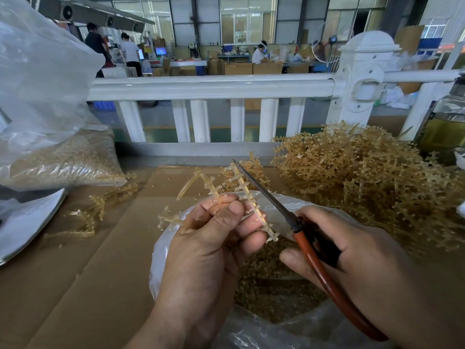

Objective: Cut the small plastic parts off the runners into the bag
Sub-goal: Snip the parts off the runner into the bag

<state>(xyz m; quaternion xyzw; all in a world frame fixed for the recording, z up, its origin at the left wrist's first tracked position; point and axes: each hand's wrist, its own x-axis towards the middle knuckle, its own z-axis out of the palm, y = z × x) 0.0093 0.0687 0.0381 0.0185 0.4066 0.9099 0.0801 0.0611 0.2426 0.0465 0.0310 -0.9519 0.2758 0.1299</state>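
Note:
My left hand (pixel 214 238) pinches a translucent amber runner (pixel 245 190) with small parts along its branches, holding it over the open clear plastic bag (pixel 161 250). Loose cut parts (pixel 271 290) fill the bag's bottom. My right hand (pixel 352 253) grips red-handled scissors (pixel 309 250). Their blades (pixel 261 190) look closed and lie along the right side of the runner's upper branch.
A big heap of uncut runners (pixel 372 172) lies at the right on the cardboard-covered table (pixel 100 260). Stripped runners (pixel 90 215) lie at left. A large bag of parts (pixel 63 157) sits far left. A white railing (pixel 214 86) runs behind, a bottle (pixel 445 127) at right.

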